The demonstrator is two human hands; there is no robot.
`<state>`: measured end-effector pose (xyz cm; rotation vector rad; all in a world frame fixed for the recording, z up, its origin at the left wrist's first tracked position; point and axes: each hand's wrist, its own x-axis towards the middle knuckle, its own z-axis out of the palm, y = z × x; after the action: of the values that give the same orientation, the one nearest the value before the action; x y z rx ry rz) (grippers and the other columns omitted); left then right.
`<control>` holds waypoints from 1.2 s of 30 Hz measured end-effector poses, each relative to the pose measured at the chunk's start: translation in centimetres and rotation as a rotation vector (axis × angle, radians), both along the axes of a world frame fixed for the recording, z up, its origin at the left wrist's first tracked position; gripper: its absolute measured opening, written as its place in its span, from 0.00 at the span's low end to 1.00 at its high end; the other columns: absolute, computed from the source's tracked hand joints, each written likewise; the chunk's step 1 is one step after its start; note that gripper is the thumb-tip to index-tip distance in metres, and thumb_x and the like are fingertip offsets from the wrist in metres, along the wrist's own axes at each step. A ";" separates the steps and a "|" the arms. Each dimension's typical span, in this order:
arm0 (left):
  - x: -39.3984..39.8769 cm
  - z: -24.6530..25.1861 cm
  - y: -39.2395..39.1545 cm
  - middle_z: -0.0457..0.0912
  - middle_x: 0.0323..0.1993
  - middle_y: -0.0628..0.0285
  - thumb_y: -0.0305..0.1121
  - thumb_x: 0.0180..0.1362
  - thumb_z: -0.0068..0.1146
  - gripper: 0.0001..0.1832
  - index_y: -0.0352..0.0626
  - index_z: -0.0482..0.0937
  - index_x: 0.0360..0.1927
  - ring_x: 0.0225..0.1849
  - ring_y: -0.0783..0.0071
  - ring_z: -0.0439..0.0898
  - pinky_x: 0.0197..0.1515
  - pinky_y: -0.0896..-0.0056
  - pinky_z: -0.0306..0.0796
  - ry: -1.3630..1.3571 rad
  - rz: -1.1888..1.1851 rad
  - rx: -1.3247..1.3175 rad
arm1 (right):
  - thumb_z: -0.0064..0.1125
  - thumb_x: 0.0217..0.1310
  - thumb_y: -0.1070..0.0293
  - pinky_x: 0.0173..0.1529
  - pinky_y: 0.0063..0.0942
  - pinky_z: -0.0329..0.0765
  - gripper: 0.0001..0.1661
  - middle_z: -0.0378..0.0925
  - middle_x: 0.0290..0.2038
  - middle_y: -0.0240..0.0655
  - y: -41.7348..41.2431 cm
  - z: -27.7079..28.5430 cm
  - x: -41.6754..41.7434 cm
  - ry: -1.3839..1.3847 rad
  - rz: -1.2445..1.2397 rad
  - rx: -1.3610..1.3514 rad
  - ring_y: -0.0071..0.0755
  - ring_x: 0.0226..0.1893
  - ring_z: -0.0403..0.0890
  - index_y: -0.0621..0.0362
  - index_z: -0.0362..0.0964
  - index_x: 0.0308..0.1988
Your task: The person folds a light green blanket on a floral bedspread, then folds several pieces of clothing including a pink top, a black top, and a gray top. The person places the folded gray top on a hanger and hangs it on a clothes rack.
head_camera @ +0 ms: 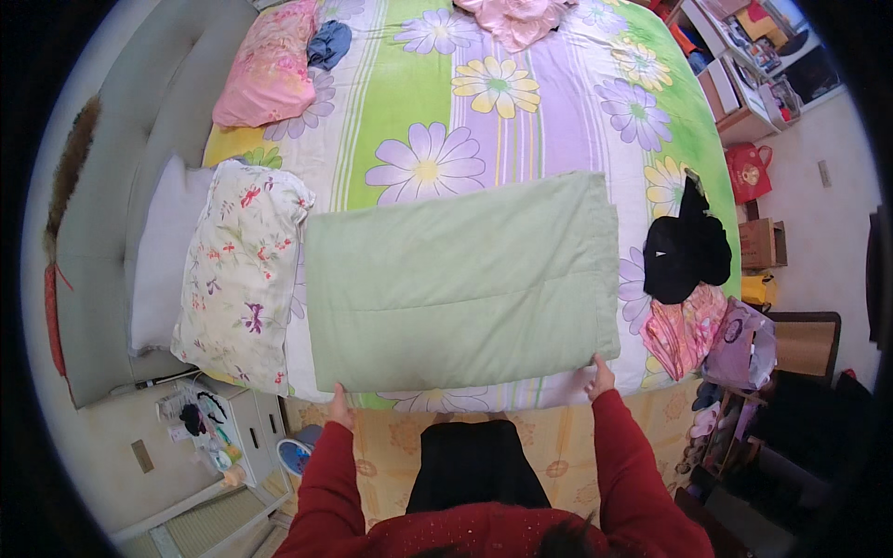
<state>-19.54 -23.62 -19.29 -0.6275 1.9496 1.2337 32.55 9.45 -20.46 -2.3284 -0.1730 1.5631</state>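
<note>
A pale green cloth (460, 286), folded into a flat rectangle, lies across the near side of a bed with a flowered sheet (398, 104). My left hand (340, 410) grips the cloth's near left corner at the mattress edge. At the near right corner, my right hand (600, 380) pinches the fabric between thumb and fingers. Creases run lengthwise over the cloth, and its layered edges show on the right. Just left of it rests a floral pillow (241, 279), leaning over a white pillow (164, 258).
Black clothing (684, 258) and pink patterned fabric (687, 328) lie at the bed's right side, beside a purple plastic bag (741, 345). A pink pillow (272, 70) sits far left near the padded headboard (150, 104). A white cabinet (254, 432) stands at lower left.
</note>
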 end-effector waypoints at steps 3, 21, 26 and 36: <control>3.0 -0.3 1.2 0.68 0.59 0.59 0.54 0.59 0.51 0.34 0.48 0.59 0.64 0.57 0.58 0.69 0.58 0.55 0.64 -0.404 0.607 -0.056 | 0.61 0.51 0.41 0.49 0.47 0.66 0.41 0.57 0.59 0.41 -1.6 -1.0 -0.9 0.167 -0.131 0.009 0.48 0.52 0.64 0.48 0.59 0.59; -1.1 17.2 0.7 0.76 0.51 0.57 0.38 0.61 0.46 0.19 0.40 0.70 0.53 0.54 0.63 0.73 0.58 0.56 0.65 -0.039 0.330 0.924 | 0.52 0.60 0.67 0.56 0.35 0.71 0.19 0.74 0.50 0.40 3.0 20.5 1.0 0.746 -0.143 0.648 0.34 0.51 0.74 0.63 0.67 0.50; -1.3 32.7 2.0 0.74 0.54 0.53 0.41 0.62 0.44 0.23 0.39 0.68 0.57 0.55 0.58 0.72 0.61 0.55 0.62 0.183 0.304 1.029 | 0.46 0.63 0.64 0.60 0.38 0.66 0.22 0.73 0.52 0.42 2.8 35.1 0.9 0.794 0.058 0.915 0.38 0.52 0.73 0.64 0.65 0.53; -12.4 24.0 8.3 0.78 0.40 0.51 0.34 0.62 0.49 0.16 0.28 0.71 0.45 0.42 0.62 0.77 0.48 0.67 0.72 -0.091 0.215 1.105 | 0.50 0.64 0.67 0.41 0.25 0.77 0.08 0.78 0.35 0.35 15.5 26.8 -6.9 0.874 -0.018 0.706 0.29 0.34 0.78 0.59 0.71 0.40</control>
<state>-31.94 -15.37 4.67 -0.2818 0.8735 2.0781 25.65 24.98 6.39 -1.0158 -0.3958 1.9371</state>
